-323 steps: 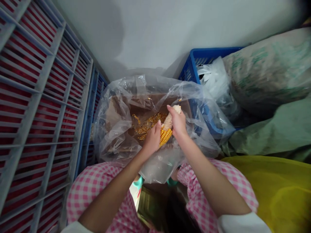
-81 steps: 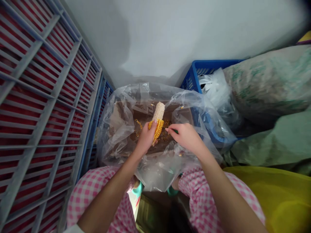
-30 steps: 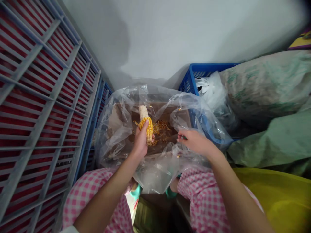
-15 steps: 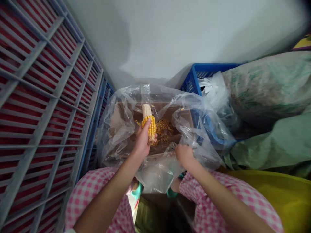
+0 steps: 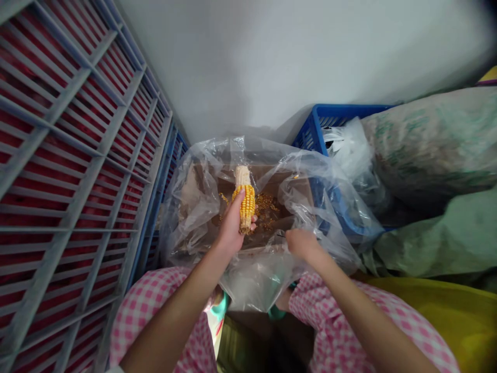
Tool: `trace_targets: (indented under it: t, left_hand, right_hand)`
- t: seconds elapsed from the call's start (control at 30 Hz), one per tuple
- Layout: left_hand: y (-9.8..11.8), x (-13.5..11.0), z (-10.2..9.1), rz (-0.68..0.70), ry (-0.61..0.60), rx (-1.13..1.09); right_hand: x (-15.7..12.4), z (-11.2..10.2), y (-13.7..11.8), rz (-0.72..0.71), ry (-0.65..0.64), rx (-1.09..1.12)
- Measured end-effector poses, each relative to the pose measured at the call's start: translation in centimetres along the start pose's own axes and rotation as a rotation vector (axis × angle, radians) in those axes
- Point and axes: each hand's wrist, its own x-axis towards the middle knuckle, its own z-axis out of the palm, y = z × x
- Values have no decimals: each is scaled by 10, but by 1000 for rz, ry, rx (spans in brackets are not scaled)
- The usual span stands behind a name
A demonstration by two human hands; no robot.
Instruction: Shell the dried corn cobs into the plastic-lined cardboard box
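Note:
My left hand is shut around the lower end of a corn cob. The cob stands nearly upright, its upper part bare and pale and its lower part still set with yellow-orange kernels. My right hand is curled at the near side of the bag, apart from the cob, with a small pointed tool showing at its fingertips. Loose corn kernels lie on the brown cardboard below the cob, inside a clear plastic bag.
Red-filled crates with grey slats stand along the left. A blue plastic crate and bulging sacks sit to the right, a yellow tub lies at lower right, and a white wall rises ahead.
My right hand has dropped back toward the near side of the bag, away from the cob. My left hand has turned the cob more upright and shifted it slightly right.

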Motion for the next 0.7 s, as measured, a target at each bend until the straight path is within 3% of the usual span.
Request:
trace_targets:
  t: [0.1, 0.23, 0.33, 0.5, 0.7]
  left_hand:
    - [1, -1, 0, -21, -70, -36]
    - [4, -3, 2, -31, -149, -42]
    - [7, -5, 4, -29, -191, -16]
    - [7, -7, 4, 37, -214, 54]
    - [4, -4, 0, 101, -201, 138]
  right_hand:
    - [4, -21, 12, -162, 70, 225]
    - [0, -45, 12, -267, 482, 749]
    - [-15, -55, 1, -304, 551, 913]
    - [-37, -62, -13, -317, 647, 741]
    - [-40, -63, -12, -296, 678, 591]
